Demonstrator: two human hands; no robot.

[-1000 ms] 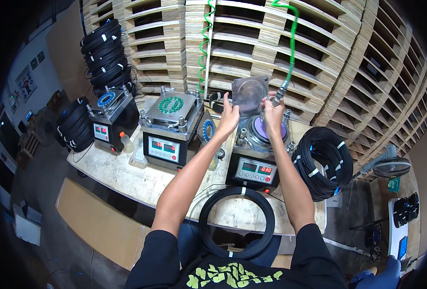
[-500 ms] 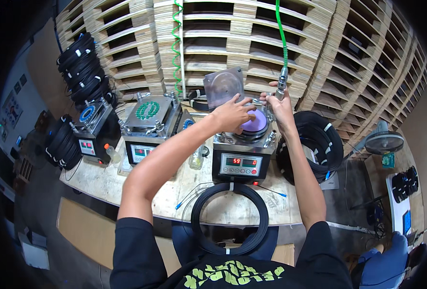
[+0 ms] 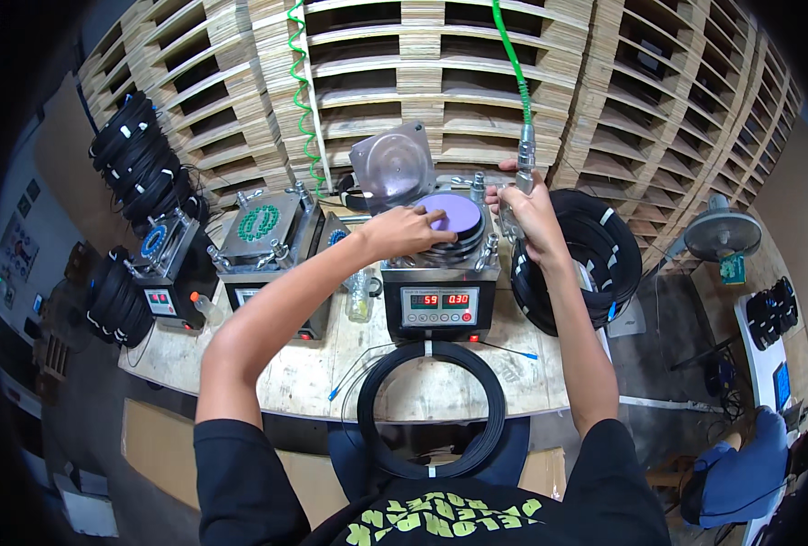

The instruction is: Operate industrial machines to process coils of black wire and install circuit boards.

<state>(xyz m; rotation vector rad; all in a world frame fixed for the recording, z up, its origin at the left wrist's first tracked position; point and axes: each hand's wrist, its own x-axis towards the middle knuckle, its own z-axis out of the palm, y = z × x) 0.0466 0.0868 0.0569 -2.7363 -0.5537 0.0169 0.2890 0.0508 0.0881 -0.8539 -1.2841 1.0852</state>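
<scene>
My left hand (image 3: 408, 231) reaches over the bench machine (image 3: 445, 309) with its fingers bent. Its thumb and fingertips close at the left rim of a round purple disc (image 3: 458, 213) on top of the machine. Whether the rim is lifted cannot be seen. My right hand (image 3: 533, 217) is wrapped round a metal air blow gun (image 3: 525, 177) beside the disc. A green hose (image 3: 517, 68) runs up from the gun's coupling. Behind the disc a clear square cover (image 3: 393, 164) stands tilted up. The machine's front panel has lit red digits.
A black cable coil (image 3: 374, 400) lies at the table's front edge. Two similar machines with a green-ringed plate (image 3: 259, 224) and a blue-ringed plate (image 3: 154, 241) stand left. A small bottle (image 3: 360, 296) is near. More coils (image 3: 627, 238) lie right; pallets (image 3: 422, 55) rise behind.
My left hand has drawn back from over the disc to its left rim, its fingers closing. One readout on the panel has changed. The view has shifted slightly; my right hand keeps the blow gun.
</scene>
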